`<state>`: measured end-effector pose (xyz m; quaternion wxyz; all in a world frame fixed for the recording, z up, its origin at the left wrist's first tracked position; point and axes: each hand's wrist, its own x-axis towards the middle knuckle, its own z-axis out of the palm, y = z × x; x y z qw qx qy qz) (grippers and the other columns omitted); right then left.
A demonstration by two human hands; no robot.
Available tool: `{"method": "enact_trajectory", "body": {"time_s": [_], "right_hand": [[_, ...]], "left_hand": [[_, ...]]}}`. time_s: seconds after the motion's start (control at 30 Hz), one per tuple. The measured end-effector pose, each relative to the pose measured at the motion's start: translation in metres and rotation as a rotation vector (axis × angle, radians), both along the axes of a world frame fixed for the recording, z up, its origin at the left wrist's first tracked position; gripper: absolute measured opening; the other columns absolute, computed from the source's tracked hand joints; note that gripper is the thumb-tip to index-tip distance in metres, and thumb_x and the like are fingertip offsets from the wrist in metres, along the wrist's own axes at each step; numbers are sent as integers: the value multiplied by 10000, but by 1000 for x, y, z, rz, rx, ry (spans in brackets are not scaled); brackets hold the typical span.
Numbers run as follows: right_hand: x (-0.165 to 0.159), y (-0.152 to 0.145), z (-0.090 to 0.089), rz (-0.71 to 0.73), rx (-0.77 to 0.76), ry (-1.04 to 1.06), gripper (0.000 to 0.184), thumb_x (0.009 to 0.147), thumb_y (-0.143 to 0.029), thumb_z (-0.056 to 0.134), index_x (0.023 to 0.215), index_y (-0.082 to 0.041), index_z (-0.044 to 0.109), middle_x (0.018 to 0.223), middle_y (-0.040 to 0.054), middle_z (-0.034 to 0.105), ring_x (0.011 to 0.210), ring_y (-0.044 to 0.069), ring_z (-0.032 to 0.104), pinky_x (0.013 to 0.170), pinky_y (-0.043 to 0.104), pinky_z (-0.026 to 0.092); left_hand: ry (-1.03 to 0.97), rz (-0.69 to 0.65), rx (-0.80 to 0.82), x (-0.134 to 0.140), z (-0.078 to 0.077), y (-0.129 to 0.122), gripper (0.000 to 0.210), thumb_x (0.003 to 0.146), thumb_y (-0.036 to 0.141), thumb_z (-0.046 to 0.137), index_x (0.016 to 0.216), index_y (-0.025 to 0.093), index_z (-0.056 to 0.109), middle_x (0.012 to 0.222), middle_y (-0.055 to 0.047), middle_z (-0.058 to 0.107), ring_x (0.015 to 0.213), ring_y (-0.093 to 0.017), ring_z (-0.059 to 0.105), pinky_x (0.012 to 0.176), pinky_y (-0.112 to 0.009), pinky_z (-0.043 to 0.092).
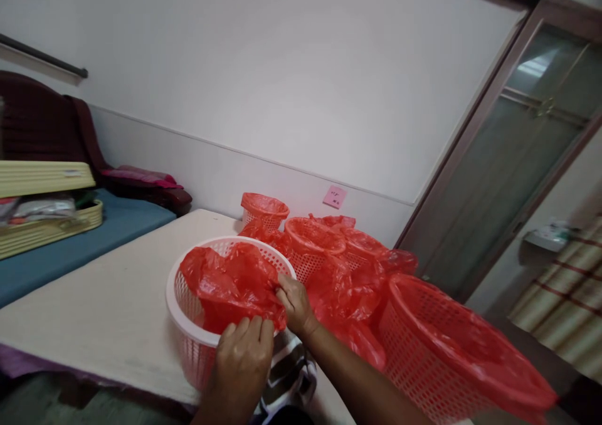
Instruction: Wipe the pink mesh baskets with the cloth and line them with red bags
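A white plastic basket point(179, 309) with a perforated wall stands at the table's near side. Inside it, a thin red plastic bag point(226, 281) lies bunched, partly lining the basket. My left hand point(245, 353) is closed on the bag's edge at the near rim, its fingertips partly hidden by the back of the hand. At the right rim, my right hand point(294, 299) pinches another part of the same bag. Striped cloth point(286, 368) shows below the hands, against the basket.
Several red-lined baskets stand to the right, including a large basket point(433, 350) and a small basket point(264, 209) by the wall. A pink note point(335, 196) sticks to the wall. At left, a yellow case point(51, 227) rests on a blue surface beside the pale table point(108, 293).
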<state>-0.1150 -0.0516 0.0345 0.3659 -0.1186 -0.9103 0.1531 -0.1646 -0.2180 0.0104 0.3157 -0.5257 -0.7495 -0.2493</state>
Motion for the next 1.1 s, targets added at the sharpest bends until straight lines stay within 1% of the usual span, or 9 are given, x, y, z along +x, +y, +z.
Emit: {"method": "enact_trajectory", "body": {"time_s": [0.23,0.47,0.6,0.7,0.77,0.83,0.9,1.0,1.1], "right_hand": [[2,-5,-1,-25,27,-21,152,824,-194,353,688,-238,407,661,-4,518,619,165,466,620,285,331],[3,-4,-2,-28,74,-66,136,803,-151,397,726,-227,480,698,3,580,641,168,499,627,288,314],[6,-3,-12,-34,101,-91,112,773,-136,449,728,-218,510,707,13,604,638,171,512,638,295,305],[14,-4,-23,-28,112,-102,98,726,-127,478,687,-213,503,684,18,608,618,171,508,637,300,295],[19,-4,-27,-14,111,-93,92,703,-126,484,671,-213,485,681,18,607,618,167,505,637,300,291],[22,-4,-25,6,101,-73,92,704,-131,476,673,-216,461,685,14,598,622,163,499,636,297,290],[21,-3,-16,28,80,-48,102,733,-135,451,681,-222,434,685,8,581,623,158,492,629,291,290],[15,0,1,66,41,-12,120,792,-150,406,702,-230,399,694,3,557,637,154,493,622,280,298],[8,1,12,103,17,8,125,815,-172,397,710,-235,372,688,-5,532,638,153,490,623,275,302]], "left_hand": [[73,-11,30,-1,1,-4,163,851,106,550,754,229,596,676,-15,587,671,-233,543,673,-392,322],[163,21,37,-1,-3,-4,111,852,135,565,824,226,621,720,-12,631,689,-228,566,701,-395,325],[158,66,0,3,-17,-1,130,849,125,554,807,234,611,718,-9,630,696,-222,569,714,-392,331],[231,43,19,6,-34,-1,161,842,96,528,870,235,605,784,-9,675,734,-216,600,748,-382,356],[292,22,33,7,-37,-4,210,831,66,505,924,232,592,830,-7,696,757,-210,622,765,-372,367],[317,-2,16,6,-30,-7,192,831,70,505,909,233,570,788,6,677,718,-204,622,728,-361,365],[300,-43,-2,3,-14,-10,113,854,127,534,854,240,538,703,24,623,642,-199,596,660,-349,348],[233,-67,-19,-4,10,-13,116,872,187,563,804,248,490,661,32,581,603,-196,575,614,-333,346],[186,-45,-42,-12,20,-15,131,868,203,577,796,249,477,652,33,570,601,-195,574,600,-325,352]]}}
